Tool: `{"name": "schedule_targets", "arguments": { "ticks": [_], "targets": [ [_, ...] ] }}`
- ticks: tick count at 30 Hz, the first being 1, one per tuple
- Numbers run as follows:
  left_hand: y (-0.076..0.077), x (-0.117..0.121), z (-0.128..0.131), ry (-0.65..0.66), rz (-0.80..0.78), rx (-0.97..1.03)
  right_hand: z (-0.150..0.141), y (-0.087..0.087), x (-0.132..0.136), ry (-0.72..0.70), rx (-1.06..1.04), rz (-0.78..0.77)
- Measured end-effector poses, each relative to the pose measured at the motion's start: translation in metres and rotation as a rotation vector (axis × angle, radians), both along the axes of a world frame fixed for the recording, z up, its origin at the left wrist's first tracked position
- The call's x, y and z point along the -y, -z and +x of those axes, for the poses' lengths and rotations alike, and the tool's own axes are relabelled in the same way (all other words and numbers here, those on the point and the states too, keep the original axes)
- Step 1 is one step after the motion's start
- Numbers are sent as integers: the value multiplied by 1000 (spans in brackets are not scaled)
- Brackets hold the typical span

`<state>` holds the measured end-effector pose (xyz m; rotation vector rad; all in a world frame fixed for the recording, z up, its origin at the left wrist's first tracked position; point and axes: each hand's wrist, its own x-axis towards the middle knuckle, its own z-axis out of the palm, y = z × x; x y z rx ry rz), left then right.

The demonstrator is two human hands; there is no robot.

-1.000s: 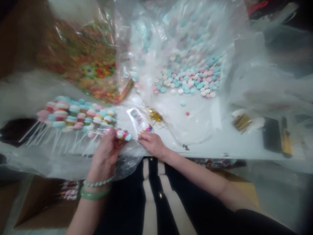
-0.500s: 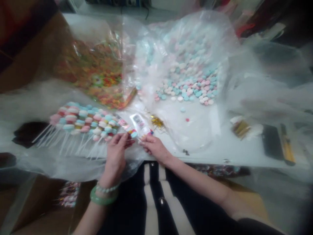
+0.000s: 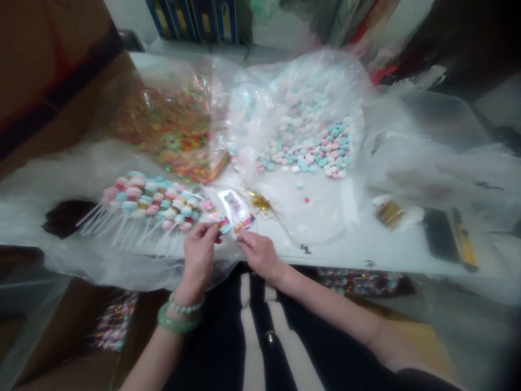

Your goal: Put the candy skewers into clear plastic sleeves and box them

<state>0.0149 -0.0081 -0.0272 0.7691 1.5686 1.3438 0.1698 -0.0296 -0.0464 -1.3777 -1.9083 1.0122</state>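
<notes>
My left hand [image 3: 199,252] pinches a candy skewer [image 3: 223,225] with pink and blue sweets at its tip, near the table's front edge. My right hand [image 3: 257,251] is closed on the lower end of a small clear wrapper [image 3: 236,209] with a printed label, right beside the skewer's tip. A pile of finished candy skewers [image 3: 150,203] on white sticks lies on clear plastic just left of my left hand. My left wrist wears a green bangle and a bead bracelet.
A large clear bag of pastel round candies [image 3: 305,155] lies open behind my hands. A bag of orange and red sweets [image 3: 175,136] sits at the back left. Gold twist ties [image 3: 260,202] lie by the wrapper. A dark phone [image 3: 437,234] and yellow-handled tool [image 3: 462,241] rest at right.
The camera has tilted up, so everything sits lower in view. My hands stay close together with the skewer and wrapper; the wrapper's end is now pinched in my right fingers.
</notes>
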Motion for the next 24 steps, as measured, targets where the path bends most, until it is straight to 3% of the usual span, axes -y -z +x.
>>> {"name": "schedule_targets", "arguments": {
  "ticks": [5,8,13,16,20,24],
  "targets": [
    [-1,11,3,-1,13,-61,0,-4,10,68,234,99],
    [-6,21,8,40,-21,-30,-1,-3,16,40,315,146],
    [-7,37,5,202,-178,183,1,2,24,65,190,136],
    [-9,41,-6,188,-245,309,5,-1,30,108,46,111],
    [-25,42,-8,134,-110,518,8,-13,43,49,-24,120],
    [-34,48,15,132,-6,616,5,-21,55,45,-28,96]
  ]
}}
